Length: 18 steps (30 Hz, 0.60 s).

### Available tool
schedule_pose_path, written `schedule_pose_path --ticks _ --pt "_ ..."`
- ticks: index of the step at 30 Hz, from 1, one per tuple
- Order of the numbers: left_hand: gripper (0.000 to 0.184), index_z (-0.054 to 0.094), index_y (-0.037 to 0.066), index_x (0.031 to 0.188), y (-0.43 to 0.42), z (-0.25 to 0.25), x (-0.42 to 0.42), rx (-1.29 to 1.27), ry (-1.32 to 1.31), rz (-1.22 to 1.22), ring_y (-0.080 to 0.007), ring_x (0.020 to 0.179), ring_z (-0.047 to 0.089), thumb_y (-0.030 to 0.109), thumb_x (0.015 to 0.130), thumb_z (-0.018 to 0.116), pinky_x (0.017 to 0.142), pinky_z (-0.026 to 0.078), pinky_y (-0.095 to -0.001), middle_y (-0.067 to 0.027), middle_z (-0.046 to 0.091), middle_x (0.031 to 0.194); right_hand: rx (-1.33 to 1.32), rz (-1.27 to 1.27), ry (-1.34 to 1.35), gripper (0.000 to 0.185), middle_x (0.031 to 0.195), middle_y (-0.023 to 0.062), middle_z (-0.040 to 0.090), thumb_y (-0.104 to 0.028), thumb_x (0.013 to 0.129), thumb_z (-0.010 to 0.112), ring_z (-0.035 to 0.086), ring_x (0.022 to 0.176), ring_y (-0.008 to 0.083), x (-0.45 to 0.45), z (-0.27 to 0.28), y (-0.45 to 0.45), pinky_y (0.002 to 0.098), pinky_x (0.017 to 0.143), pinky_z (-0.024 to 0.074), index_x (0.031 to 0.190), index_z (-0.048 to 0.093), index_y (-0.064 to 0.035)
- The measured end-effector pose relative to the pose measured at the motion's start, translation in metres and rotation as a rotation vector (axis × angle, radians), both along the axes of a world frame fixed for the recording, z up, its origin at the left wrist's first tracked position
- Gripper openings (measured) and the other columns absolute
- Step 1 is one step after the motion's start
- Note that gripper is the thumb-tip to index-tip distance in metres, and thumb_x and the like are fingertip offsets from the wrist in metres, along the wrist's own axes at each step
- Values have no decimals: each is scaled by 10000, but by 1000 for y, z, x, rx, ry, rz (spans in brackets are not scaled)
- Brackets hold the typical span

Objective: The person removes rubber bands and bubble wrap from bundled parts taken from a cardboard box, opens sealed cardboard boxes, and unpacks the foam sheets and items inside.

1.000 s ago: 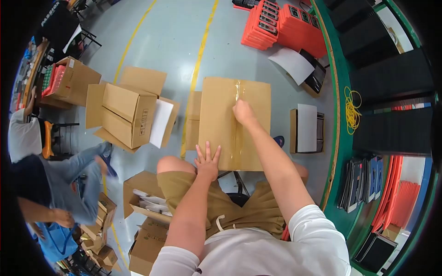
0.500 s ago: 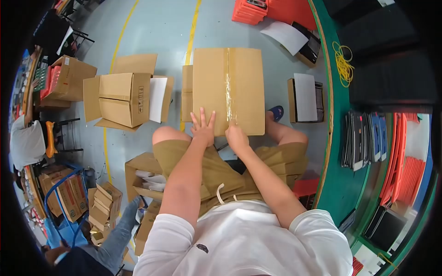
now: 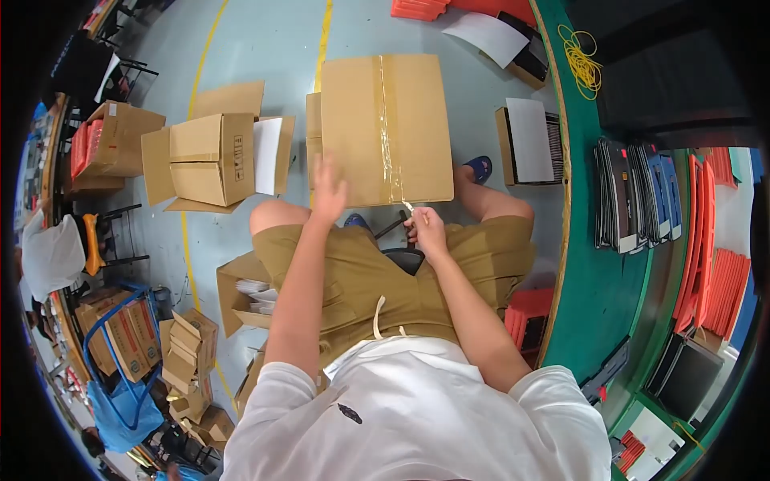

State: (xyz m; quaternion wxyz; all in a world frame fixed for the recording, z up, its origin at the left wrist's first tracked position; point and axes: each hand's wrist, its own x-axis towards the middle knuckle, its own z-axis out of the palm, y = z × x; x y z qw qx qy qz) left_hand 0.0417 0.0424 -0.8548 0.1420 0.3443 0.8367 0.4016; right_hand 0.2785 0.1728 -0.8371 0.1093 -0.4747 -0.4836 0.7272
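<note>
A large cardboard box (image 3: pixel 417 120) stands in front of my knees, its top seam covered by a shiny strip of clear packing tape (image 3: pixel 386 128). My right hand (image 3: pixel 430 231) is closed just past the box's near edge, pinching the tape's loose, twisted end between thumb and fingers. My left hand (image 3: pixel 329 191) is at the box's near left corner, fingers stretched out and blurred by motion. I cannot tell whether it touches the cardboard.
To the left sits a cardboard box with open flaps (image 3: pixel 196 160). Another box (image 3: pixel 529 144) holding a white sheet is on the right. A green workbench (image 3: pixel 581 321) runs along the right side, with yellow cord (image 3: pixel 581 60) on it. A blue hand truck (image 3: pixel 120 353) stands lower left.
My right hand has moved from the box top toward me, past the near edge, with the tape end. My left hand has shifted left, off its flat spread position on the top.
</note>
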Motion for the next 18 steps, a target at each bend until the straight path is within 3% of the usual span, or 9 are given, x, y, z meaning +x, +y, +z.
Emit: schedule_pose_path --ticks 1,3,4,7,8,11,15,18 --pt "791 200 104 1559 -6 2 -3 -1 1 -4 -433 1485 122 214 883 596 1152 282 -468 -258 86 1610 -2 -7 -39 192 846 62 670 -249 996 546 582 579 137 1 -1 1 274 489 492 1058 593 -74" --pt "603 427 -33 1425 -13 3 -6 109 -319 463 -313 1321 473 333 959 539 1074 376 -342 -265 506 1385 -3 -15 -118 205 828 11 644 -276 1003 549 510 557 55 3 -3 5 219 478 457 1043 601 -82" --pt "603 427 -33 1425 -14 8 -5 109 -319 468 -313 1321 473 333 959 539 1074 376 -342 -265 506 1385 -3 -10 -119 205 828 11 644 -276 1003 549 510 557 55 3 -3 7 219 478 457 1043 601 -82" --pt "592 579 -90 1262 -18 19 -9 -17 -923 524 -237 1131 589 429 987 503 993 423 -317 -199 666 1146 -4 -37 -151 205 815 31 641 -253 1003 541 519 549 76 -1 -5 9 232 468 453 1036 605 -61" --pt "592 579 -90 1262 -18 20 -9 -20 -923 529 -237 1131 589 429 987 503 993 423 -317 -199 666 1146 -8 -34 -152 205 815 31 641 -253 1003 541 519 549 76 -2 -7 9 232 468 453 1036 605 -61" --pt "607 661 -104 1118 -14 20 -6 -38 -811 518 -174 926 573 469 979 518 855 453 -313 -123 677 969 -94 20 -108 232 764 27 605 -241 1003 534 514 545 80 -7 -11 9 237 460 448 1031 629 -31" --pt "641 659 -114 1110 -11 27 -2 51 -769 504 -169 898 555 499 967 536 823 451 -302 -111 663 977 -36 191 -101 254 715 13 559 -229 999 542 508 531 96 -24 -14 15 248 468 465 1016 663 -6" --pt "656 657 -111 1120 -13 36 -2 20 -799 490 -173 924 566 515 959 547 844 453 -303 -123 670 1000 -75 156 -96 262 690 7 533 -219 997 545 509 523 106 -39 -16 0 254 479 479 1001 677 7"
